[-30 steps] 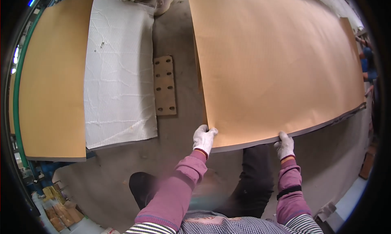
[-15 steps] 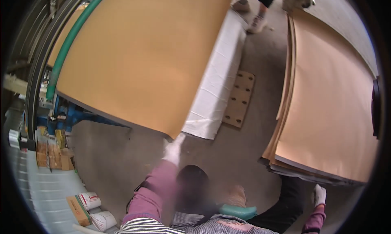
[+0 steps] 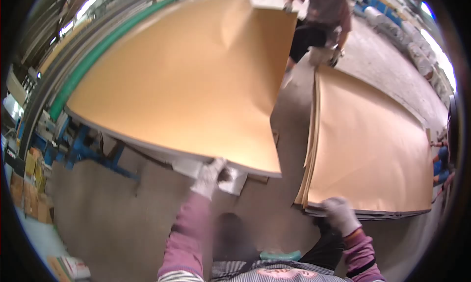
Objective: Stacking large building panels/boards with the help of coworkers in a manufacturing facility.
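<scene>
A large tan sheet (image 3: 186, 85) with a grey edge spans the left and middle, its far right part bent. My left hand (image 3: 210, 174), in a white glove, is closed on its near edge with the thumb on top. To the right lies a stack of similar tan sheets (image 3: 368, 149), slightly fanned along its left side. My right hand (image 3: 339, 214), gloved too, is at the near edge of this stack; its fingers are blurred, so their grip is unclear. Under the lifted sheet part of a white wrapped block (image 3: 234, 183) shows.
Across from me a co-worker (image 3: 324, 12) has one hand at the large sheet's far corner and the other by the stack's far end. A green tube (image 3: 93, 66) and a blue metal frame (image 3: 81, 147) stand left. Cardboard boxes (image 3: 32, 201) sit at lower left.
The large sheet's right part has lifted and swung right, over the white block, with my left hand on its edge. My right hand has come up to the stack. The view has tilted up.
</scene>
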Demonstrator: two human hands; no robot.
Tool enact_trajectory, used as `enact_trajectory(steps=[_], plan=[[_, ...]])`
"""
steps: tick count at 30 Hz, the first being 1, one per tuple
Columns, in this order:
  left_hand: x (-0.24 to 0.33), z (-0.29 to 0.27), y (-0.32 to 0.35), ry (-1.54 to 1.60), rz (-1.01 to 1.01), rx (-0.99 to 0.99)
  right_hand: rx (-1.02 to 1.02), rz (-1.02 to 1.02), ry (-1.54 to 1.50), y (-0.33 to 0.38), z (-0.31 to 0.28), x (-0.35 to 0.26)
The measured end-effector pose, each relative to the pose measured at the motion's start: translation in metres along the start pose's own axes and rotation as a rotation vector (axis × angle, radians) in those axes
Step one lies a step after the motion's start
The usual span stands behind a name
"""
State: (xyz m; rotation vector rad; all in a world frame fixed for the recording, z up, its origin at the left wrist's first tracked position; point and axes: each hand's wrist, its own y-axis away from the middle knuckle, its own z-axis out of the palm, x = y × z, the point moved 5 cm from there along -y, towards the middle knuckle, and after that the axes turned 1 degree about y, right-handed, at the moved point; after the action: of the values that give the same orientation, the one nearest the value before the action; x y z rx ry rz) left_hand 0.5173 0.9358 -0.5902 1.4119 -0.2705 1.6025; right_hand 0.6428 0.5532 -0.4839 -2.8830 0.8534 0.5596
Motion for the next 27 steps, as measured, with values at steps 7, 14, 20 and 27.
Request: enact_trajectory(steps=[7,14,20,27], plan=[[0.067,0.152,0.129,-0.072,-0.002,-0.198,-0.140,0.434,-1.723,-0.027,-0.004,-0.131],[0.079,0.193,0.189,-0.217,0.333,-0.463,0.365,0.344,-1.832,-0.008,-0.040,-0.098],[0.096,0.177,0.187,0.256,0.133,-0.445,0.430,0.452,-1.503,0.048,-0.099,-0.087],[0.116,0.175,0.184,0.307,0.026,-0.330,0.451,0.517,-1.484,0.099,-0.132,-0.041]])
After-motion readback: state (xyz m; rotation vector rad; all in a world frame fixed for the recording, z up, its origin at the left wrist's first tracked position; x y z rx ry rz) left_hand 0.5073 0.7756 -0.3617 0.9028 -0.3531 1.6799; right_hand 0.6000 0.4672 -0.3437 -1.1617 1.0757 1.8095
